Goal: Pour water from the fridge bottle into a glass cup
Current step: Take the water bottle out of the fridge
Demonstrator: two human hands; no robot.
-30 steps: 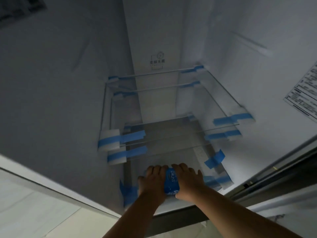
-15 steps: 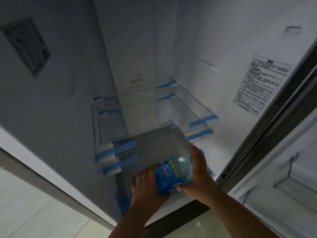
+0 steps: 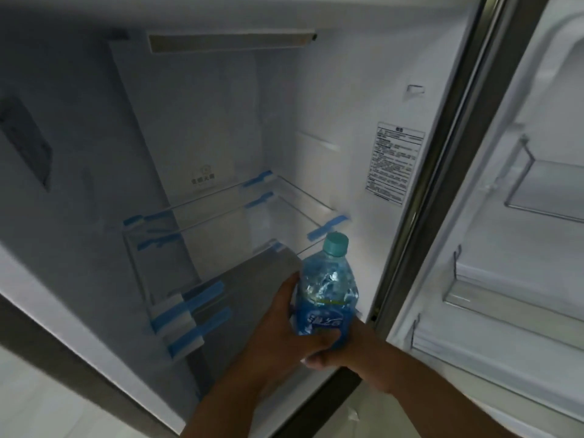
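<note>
The left hand and the right hand both wrap their fingers around the bottom of the blue bottle, holding it up, green cap on, in front of the open fridge, near its right wall.

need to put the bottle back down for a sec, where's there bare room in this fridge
The glass shelves between the back wall and the right wall with the label sticker look bare, though blue tape edges their corners. The door bins on the right also show nothing in them. The front is crowded: both the left hand and right hand grip the bottle there.
</note>
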